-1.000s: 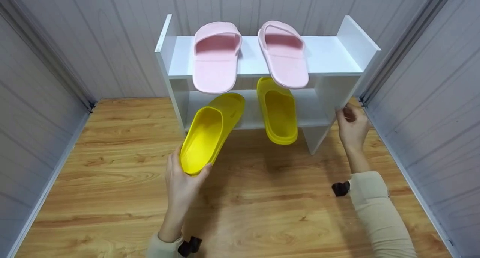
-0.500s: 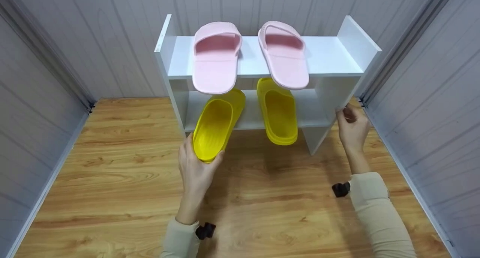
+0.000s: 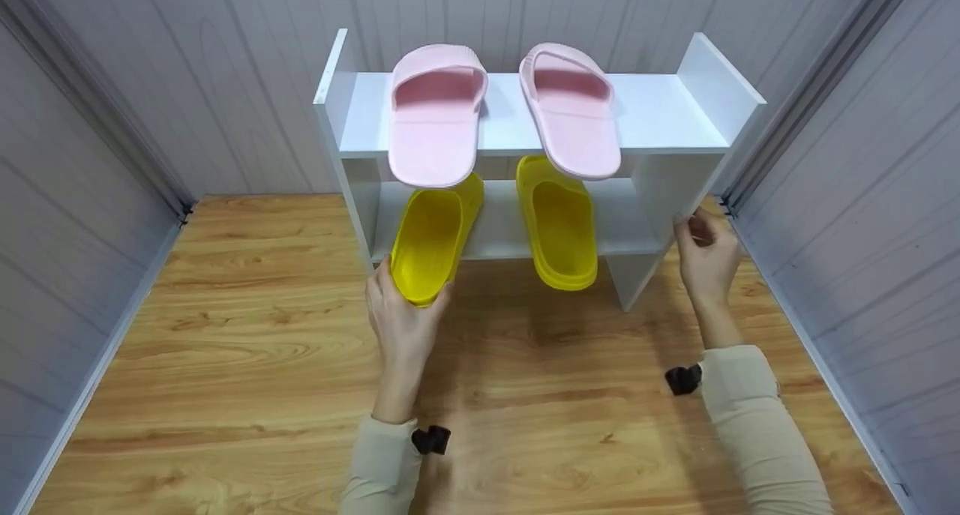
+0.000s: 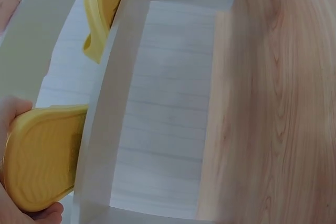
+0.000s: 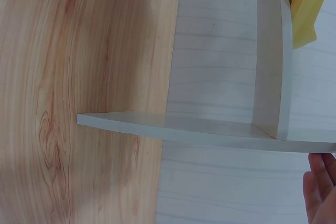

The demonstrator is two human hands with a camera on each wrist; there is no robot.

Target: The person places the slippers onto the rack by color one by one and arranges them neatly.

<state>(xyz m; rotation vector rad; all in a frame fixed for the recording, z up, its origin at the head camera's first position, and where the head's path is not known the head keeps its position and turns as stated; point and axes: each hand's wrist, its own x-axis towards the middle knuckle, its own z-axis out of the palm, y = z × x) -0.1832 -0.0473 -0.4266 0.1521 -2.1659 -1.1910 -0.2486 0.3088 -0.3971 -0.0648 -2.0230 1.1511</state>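
Note:
My left hand (image 3: 405,316) grips the heel end of a yellow slipper (image 3: 427,249), thumb on one side and fingers on the other. Its toe lies over the lower shelf, partly hidden under the upper one, and its heel juts past the front edge. In the left wrist view the slipper's sole (image 4: 42,156) meets the shelf edge. A second yellow slipper (image 3: 564,238) rests on the lower shelf to the right, heel overhanging. My right hand (image 3: 706,256) is at the right side panel of the white shoe rack (image 3: 660,110); in the right wrist view its fingertips (image 5: 317,163) touch that panel.
Two pink slippers, a left one (image 3: 433,151) and a right one (image 3: 581,144), sit on the upper shelf with heels over its front edge. Wall panels (image 3: 862,200) enclose the rack at the back and sides. Wooden floor (image 3: 225,365) spreads in front.
My left hand has moved forward and slightly right, carrying the yellow slipper further into the lower shelf and turning it straighter. The right hand has stayed at the side panel.

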